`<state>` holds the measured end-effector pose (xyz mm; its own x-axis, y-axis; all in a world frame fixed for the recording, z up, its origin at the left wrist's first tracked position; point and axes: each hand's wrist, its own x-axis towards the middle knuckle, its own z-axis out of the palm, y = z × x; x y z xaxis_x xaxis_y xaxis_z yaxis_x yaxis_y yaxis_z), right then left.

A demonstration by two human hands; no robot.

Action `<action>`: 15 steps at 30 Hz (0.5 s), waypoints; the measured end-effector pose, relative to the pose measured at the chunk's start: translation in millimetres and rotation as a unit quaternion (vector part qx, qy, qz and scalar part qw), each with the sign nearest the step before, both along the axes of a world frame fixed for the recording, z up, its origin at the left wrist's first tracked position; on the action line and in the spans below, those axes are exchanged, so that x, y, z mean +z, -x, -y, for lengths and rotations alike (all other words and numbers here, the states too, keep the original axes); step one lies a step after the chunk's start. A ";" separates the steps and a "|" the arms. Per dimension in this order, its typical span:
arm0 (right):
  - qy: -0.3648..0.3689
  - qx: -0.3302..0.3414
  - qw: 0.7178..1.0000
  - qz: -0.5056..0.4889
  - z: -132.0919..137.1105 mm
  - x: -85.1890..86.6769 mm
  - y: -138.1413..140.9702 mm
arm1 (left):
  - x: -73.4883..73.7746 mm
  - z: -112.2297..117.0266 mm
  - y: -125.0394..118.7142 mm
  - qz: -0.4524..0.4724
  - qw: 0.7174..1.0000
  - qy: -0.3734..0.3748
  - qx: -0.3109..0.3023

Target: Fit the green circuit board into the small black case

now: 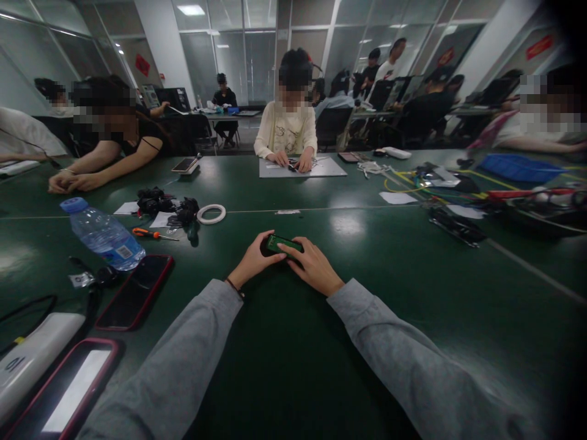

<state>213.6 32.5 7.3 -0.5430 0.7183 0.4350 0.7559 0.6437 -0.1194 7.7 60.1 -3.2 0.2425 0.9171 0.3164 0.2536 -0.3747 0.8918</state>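
A dark green counter spreads across most of the view, with a seam running crosswise near its middle. On the far side sits a person in a cream top, both hands low over a pale flat board. Another person in a black top sits at the far left, forearms on the counter. A blue tray stands at the far right, among cables and tools. On the near left are a clear bottle with a blue cap, a white slab-like case, and two red-edged phones, the closer one showing a bright white area, the farther one dark and beside the bottle's base.

Grey sleeves reach in from the bottom edge. The left hand and right hand meet near the middle, their fingers closed on opposite ends of a small green-faced rectangular piece; what it is cannot be told. Beyond the left hand lie bundled black cables, a white ring just beside them, and an orange-handled screwdriver.
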 end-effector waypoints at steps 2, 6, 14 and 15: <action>-0.002 -0.001 1.000 0.003 -0.1 -0.2 0.2 | -1.3 -0.5 -0.1 -0.005 1.000 -0.006 0.004; -0.002 -0.006 1.000 0.008 -0.3 -0.5 0.2 | 0.0 0.8 -0.4 -0.011 1.000 -0.007 0.002; 0.007 -0.006 1.000 0.002 -0.7 -0.4 0.6 | 3.0 2.7 -0.5 -0.014 1.000 -0.002 0.008; 0.008 -0.007 1.000 0.001 -0.6 -0.3 0.7 | 2.6 2.4 -0.5 -0.014 1.000 -0.001 0.009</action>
